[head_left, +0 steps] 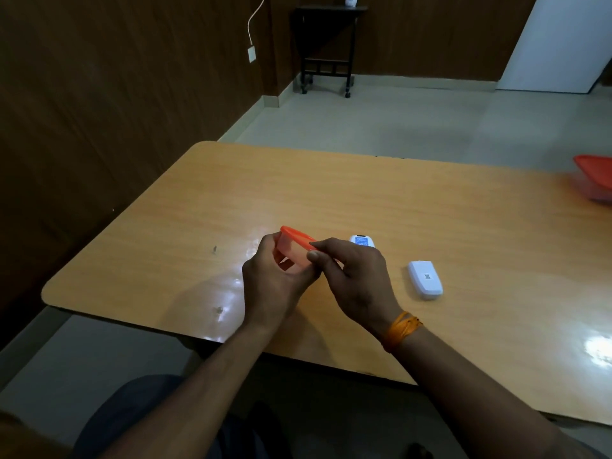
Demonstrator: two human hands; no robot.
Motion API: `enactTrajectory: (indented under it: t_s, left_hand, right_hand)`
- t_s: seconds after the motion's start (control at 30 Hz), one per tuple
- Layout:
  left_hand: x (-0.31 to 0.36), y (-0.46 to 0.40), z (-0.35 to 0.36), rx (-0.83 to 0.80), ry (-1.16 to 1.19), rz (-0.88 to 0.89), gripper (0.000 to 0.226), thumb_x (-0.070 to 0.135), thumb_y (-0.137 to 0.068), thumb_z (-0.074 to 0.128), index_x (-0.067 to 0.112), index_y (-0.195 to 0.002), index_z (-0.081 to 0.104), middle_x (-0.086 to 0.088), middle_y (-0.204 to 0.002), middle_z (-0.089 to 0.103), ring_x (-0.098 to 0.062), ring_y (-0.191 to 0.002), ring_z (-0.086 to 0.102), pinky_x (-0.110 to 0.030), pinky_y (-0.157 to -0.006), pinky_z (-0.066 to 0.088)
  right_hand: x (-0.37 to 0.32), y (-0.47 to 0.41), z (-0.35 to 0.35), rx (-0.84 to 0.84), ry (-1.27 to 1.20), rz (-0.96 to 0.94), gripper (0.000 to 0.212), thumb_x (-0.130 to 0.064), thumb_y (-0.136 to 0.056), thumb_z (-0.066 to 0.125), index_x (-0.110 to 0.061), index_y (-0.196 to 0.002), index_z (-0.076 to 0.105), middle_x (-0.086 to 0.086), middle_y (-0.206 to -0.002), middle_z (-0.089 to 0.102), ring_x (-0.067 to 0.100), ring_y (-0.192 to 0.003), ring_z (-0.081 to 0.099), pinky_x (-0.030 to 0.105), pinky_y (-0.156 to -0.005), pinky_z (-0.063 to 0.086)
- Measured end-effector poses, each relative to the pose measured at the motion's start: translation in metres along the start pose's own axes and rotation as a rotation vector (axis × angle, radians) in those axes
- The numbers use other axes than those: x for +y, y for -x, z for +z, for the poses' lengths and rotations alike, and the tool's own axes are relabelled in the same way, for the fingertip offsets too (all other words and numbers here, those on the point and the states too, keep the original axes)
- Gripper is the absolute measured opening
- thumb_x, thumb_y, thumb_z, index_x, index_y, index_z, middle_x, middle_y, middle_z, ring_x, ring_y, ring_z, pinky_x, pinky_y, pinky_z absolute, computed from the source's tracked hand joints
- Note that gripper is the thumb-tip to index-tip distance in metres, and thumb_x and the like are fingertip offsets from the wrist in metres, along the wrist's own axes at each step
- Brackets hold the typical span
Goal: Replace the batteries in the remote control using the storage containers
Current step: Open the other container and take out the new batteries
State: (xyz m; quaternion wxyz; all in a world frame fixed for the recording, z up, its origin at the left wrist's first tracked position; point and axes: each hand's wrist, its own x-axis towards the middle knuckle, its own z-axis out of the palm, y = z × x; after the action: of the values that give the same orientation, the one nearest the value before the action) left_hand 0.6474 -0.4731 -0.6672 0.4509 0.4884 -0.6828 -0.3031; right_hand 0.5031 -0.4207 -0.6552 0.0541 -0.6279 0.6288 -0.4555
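I judge I'm opening the small container (295,248) above the tabletop (364,193): left hand (271,279) fingers wrap its body, right hand (356,276) pinches the orange lid (298,236), beside the remote control (362,241); next, peel it.

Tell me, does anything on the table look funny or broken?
Nothing looks broken or spilled. One white piece lies alone on the table, apart from the remote; it could be the remote's battery cover. Both hands hold a small orange-lidded container tilted.
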Motion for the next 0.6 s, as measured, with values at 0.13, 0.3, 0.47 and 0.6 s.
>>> enactTrajectory:
  t_s: [0.13,0.3,0.47,0.6]
  left_hand:
    - [-0.006,-0.001,-0.004,-0.009,0.019,-0.006,0.078,0.071,-0.061,0.077,0.025,-0.123,0.065,0.031,-0.097,0.062,0.024,-0.088,0.06,-0.009,-0.077,0.053]
    - [-0.011,0.002,-0.011,-0.036,0.075,-0.016,0.074,0.051,-0.062,0.094,0.027,-0.125,0.063,0.029,-0.103,0.065,0.021,-0.094,0.064,-0.018,-0.081,0.06]
    - [-0.01,0.002,-0.01,-0.006,0.174,-0.043,0.07,0.033,-0.065,0.099,0.029,-0.122,0.059,0.025,-0.11,0.067,0.019,-0.097,0.065,-0.02,-0.083,0.06]
    - [-0.012,-0.01,-0.014,-0.058,0.215,-0.045,0.073,0.035,-0.066,0.098,0.024,-0.126,0.057,0.013,-0.123,0.066,0.018,-0.104,0.064,-0.017,-0.081,0.06]
  right_hand:
    - [-0.002,-0.001,0.005,-0.012,-0.058,0.027,0.028,-0.033,-0.101,0.061,-0.014,-0.106,0.08,-0.003,-0.08,0.077,0.003,-0.068,0.063,0.011,-0.063,0.046]
    - [0.006,-0.018,-0.008,0.124,-0.078,0.044,0.023,-0.027,-0.105,0.061,-0.015,-0.101,0.08,-0.004,-0.081,0.074,0.013,-0.07,0.067,0.034,-0.06,0.054]
    - [0.006,-0.017,-0.006,0.083,-0.061,0.015,0.022,-0.023,-0.1,0.068,-0.014,-0.118,0.077,-0.002,-0.1,0.078,0.014,-0.088,0.072,0.034,-0.075,0.061]
    - [0.011,-0.016,0.004,0.066,0.022,-0.001,0.021,-0.013,-0.095,0.073,-0.015,-0.116,0.078,-0.002,-0.103,0.08,0.015,-0.092,0.073,0.038,-0.086,0.062]
